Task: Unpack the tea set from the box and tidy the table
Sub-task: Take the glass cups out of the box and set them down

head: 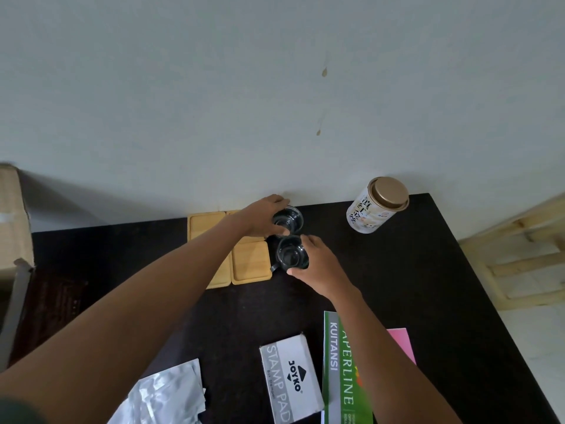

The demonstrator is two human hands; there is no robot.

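Note:
Two clear glass tea cups stand on the dark table (397, 286) near the wall. My left hand (260, 217) grips the far glass cup (289, 220) from the left. My right hand (318, 261) holds the near glass cup (290, 255), whose small handle points left. Several square bamboo coasters (250, 264) lie side by side just left of the cups, partly under my left forearm. A white tea tin (374, 208) with a gold lid stands at the back right. A cardboard box (13, 221) sits at the far left edge.
Near me on the table lie a grey stamp pad box (290, 381), a green receipt book (342, 371) over pink paper (402, 341), and crinkled silver foil bags (165, 396). A light wooden frame (519, 249) stands right of the table. The wall runs along the table's far edge.

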